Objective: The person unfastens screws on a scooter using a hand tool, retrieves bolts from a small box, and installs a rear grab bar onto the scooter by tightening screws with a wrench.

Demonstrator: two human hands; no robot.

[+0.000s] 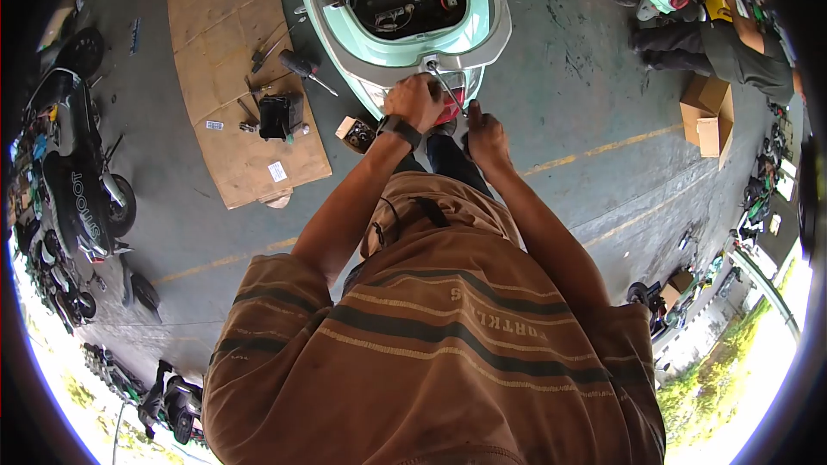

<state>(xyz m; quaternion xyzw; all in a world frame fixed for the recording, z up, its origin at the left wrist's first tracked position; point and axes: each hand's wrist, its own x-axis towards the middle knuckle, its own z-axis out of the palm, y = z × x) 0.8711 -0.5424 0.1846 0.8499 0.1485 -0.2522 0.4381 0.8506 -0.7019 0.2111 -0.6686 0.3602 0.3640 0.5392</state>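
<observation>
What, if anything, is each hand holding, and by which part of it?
The right hand holds a metal tool by its near end; whether the left hand holds anything cannot be told.

The right hand (487, 136) grips the lower end of a slim metal rod-shaped tool (448, 89), its other end at the grey rear edge of a mint-green scooter body (405, 49), with the left hand (415, 102) curled just beside it. To the left, a black-handled screwdriver (297, 65) lies on a long brown cardboard sheet (207, 43), near a small open cardboard box (346, 127) of dark parts.
</observation>
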